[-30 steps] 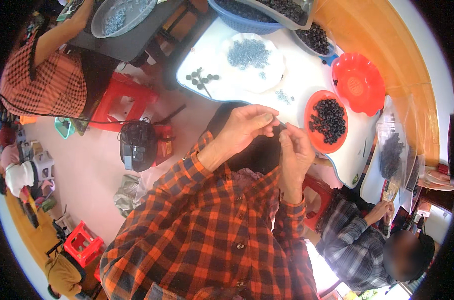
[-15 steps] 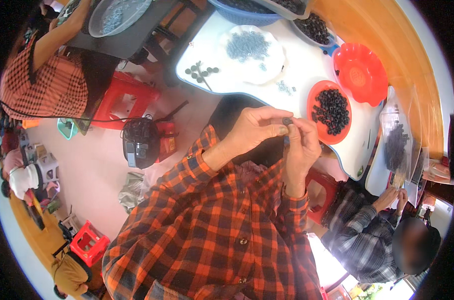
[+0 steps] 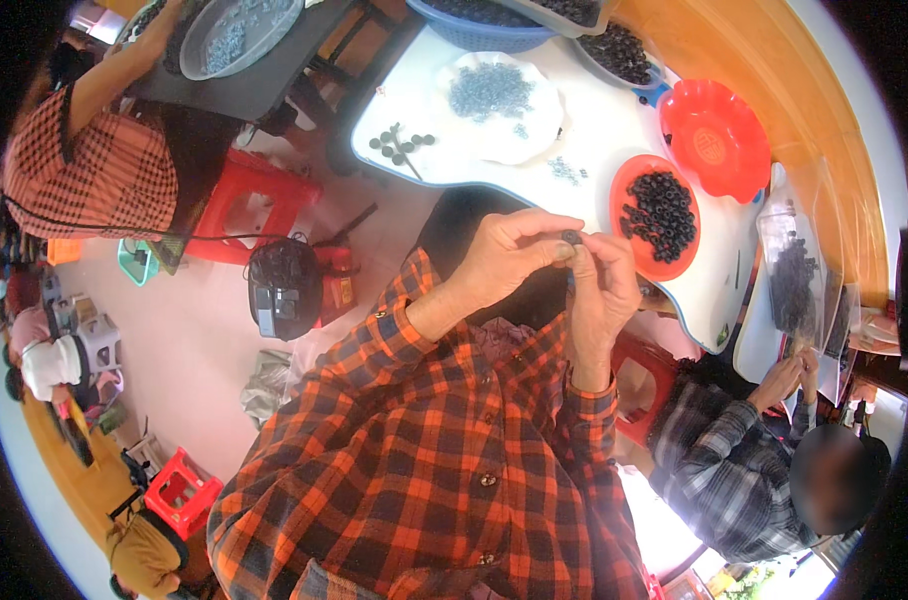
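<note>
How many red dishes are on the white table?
2: a red dish full of small black rings, just beyond the hands, and an empty scalloped red dish behind it. More may be hidden out of view.

Small dark part (image 3: 571, 237) mostly hidden between hands' fingertips (image 3: 564, 250).

Far right of my hands, on the white table's (image 3: 614, 120) right end, a clear plastic bag (image 3: 792, 270) of small dark pieces lies flat; beside it, papers (image 3: 836, 318), print unreadable; no signs or screens visible
</note>
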A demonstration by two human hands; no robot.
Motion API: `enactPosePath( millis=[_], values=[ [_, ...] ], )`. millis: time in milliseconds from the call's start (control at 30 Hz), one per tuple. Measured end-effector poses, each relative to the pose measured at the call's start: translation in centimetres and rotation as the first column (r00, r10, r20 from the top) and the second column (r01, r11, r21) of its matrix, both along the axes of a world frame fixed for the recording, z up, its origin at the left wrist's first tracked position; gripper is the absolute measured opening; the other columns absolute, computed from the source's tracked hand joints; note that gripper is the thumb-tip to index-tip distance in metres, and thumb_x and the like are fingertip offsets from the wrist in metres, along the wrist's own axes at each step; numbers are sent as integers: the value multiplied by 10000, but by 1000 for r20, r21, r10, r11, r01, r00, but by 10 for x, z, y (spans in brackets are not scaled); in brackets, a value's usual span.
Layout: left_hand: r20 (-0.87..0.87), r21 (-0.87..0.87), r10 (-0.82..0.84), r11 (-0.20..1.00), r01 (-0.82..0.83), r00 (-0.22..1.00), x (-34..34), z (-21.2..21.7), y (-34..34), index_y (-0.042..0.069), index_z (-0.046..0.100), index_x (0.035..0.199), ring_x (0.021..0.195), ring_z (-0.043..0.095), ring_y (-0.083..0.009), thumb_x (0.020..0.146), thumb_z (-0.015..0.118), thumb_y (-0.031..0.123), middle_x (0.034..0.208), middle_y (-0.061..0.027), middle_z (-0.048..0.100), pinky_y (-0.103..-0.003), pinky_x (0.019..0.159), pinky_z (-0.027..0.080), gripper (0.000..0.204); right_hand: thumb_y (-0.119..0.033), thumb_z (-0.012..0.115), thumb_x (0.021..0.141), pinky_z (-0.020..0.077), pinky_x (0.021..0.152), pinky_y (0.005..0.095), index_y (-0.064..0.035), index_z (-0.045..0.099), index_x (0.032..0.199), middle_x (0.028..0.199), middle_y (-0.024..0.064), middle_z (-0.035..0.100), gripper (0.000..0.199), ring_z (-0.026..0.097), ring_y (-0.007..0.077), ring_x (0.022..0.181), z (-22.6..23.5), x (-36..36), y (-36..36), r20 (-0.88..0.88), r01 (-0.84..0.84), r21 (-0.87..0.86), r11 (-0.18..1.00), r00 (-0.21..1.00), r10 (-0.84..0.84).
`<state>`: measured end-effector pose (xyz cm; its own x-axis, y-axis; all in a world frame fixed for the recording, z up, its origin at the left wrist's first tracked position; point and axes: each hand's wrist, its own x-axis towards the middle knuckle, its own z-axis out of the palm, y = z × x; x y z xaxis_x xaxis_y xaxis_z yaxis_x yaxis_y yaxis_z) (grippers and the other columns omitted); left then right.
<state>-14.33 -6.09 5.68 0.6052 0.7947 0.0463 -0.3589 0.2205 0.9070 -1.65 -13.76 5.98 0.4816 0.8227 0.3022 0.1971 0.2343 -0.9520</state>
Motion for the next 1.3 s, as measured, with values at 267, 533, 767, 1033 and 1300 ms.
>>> enactPosePath(
  millis=[267,533,767,1033,1300],
  values=[
    [0,-22,-26,999,26,1000,-1,2,0,-36,657,1180,835,648,-115,913,654,2,958,-84,692,-256,744,563,269,48,643,899,518,706,250,18,617,993,980,76,563,102,597,130,796,10,-4,0,71,-3,21,1000,997,1],
    [-93,-78,20,997,-28,995,-5,-6,7,-22,642,1170,745,620,-77,965,624,97,918,-50,676,-232,670,550,237,59,668,855,510,640,294,9,635,988,914,116,601,146,620,185,754,33,3,-4,509,13,-120,993,859,50],
    [-195,-25,24,999,-29,980,-7,6,48,-6,646,1159,626,593,-59,1025,529,231,865,-41,663,-208,569,511,296,22,697,821,524,625,345,-2,679,951,861,118,631,134,635,265,741,108,-19,-11,583,-339,14,941,767,267],
    [-386,255,260,952,-169,885,37,49,160,-20,707,908,535,554,-87,932,663,280,697,-40,638,-241,491,453,305,-64,630,826,464,514,276,44,724,977,947,142,677,209,638,185,682,168,-48,-8,515,-800,366,475,599,613],
    [-219,218,413,904,-368,884,66,71,240,-66,628,733,426,516,-130,942,637,248,622,-96,605,-306,410,425,377,-129,771,812,373,481,254,-53,719,1165,822,17,644,364,487,85,557,178,-77,-3,331,-509,695,508,854,403]
  ],
)
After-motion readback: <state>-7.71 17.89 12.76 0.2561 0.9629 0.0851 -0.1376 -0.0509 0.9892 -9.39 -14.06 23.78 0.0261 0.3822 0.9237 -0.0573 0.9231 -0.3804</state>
